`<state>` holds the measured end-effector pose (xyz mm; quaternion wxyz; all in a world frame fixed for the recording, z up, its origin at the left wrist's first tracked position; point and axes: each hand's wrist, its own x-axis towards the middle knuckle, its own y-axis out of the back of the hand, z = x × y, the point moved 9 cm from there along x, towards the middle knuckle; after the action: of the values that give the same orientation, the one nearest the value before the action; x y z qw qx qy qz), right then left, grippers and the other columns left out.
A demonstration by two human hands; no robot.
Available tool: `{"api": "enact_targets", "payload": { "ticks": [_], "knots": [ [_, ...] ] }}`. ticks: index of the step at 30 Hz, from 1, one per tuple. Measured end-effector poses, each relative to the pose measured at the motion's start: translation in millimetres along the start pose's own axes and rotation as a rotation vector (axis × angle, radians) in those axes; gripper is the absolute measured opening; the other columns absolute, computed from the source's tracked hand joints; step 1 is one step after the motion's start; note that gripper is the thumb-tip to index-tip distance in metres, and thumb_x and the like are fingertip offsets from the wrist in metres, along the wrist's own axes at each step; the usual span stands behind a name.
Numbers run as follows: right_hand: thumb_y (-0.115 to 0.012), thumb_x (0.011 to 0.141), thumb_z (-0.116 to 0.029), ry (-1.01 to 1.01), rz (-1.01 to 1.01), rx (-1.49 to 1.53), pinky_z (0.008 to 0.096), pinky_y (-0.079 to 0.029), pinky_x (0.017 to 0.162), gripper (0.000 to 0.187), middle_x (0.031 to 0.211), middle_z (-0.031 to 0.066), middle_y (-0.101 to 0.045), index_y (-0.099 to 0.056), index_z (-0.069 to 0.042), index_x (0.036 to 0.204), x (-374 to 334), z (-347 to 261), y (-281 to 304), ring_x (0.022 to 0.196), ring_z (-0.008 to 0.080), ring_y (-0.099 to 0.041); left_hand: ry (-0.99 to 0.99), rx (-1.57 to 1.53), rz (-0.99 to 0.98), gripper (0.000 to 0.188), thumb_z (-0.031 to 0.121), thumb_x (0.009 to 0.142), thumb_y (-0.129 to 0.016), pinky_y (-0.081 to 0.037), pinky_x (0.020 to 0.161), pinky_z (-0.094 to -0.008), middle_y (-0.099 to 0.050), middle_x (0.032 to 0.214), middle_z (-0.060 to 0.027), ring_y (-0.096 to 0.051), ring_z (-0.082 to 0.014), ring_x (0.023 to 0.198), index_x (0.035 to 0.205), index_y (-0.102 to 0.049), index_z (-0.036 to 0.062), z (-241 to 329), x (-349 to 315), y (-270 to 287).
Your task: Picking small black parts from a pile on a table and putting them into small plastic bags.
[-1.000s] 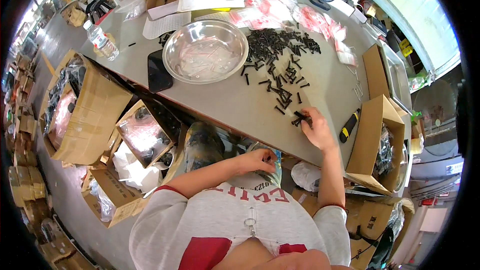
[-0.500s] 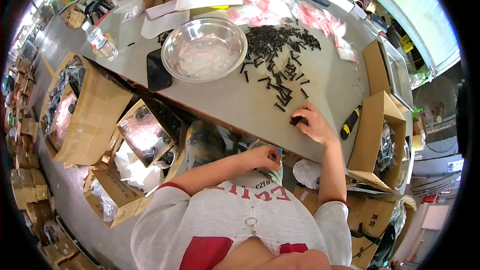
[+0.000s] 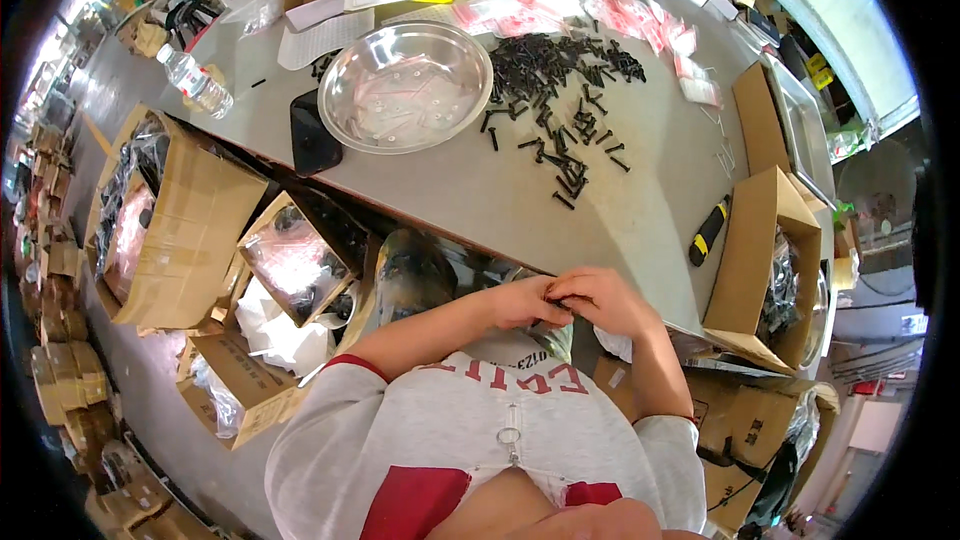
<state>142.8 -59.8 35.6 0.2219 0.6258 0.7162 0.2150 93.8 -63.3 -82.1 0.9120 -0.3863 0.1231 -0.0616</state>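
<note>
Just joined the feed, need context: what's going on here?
A person has both hands together at the near edge of a table: the left hand and right hand meet over something small and dark, mostly hidden by the fingers. Loose black screws lie spread beyond them, with a heap of red-and-clear bags behind. A metal bowl sits left of the screws; a yellow-and-black cutter lies to the right, near an open cardboard box.
</note>
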Motion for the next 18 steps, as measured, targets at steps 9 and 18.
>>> {"api": "enact_targets", "payload": {
  "ticks": [9, 18],
  "knots": [
    [-0.074, 0.061, -0.001, 0.168, 0.295, -0.353, 0.0389, -0.046, 0.084, 0.035, 0.113, 0.0090, -0.052, -0.068, -0.010, 0.094, -7, -62, 39, 0.099, 0.0307, -0.051, -0.339, 0.543, -0.115, 0.067, 0.016, 0.076, -0.076, -0.041, 0.092, -0.0327, -0.054, 0.114, -0.0067, -0.050, -0.0169, 0.106, 0.130, -0.040, 0.0016, 104, -13, -51],
    [-0.073, 0.063, -0.002, 0.163, 0.449, -0.472, 0.0407, -0.044, 0.090, 0.026, 0.123, 0.0105, -0.047, -0.067, -0.008, 0.087, 5, -58, 57, 0.109, 0.0324, -0.046, -0.559, 0.983, 0.135, 0.053, 0.001, 0.073, -0.067, -0.046, 0.072, -0.0337, -0.056, 0.089, -0.0099, -0.055, -0.0189, 0.085, 0.120, -0.042, 0.0019, 137, -2, -29]
  ]
}}
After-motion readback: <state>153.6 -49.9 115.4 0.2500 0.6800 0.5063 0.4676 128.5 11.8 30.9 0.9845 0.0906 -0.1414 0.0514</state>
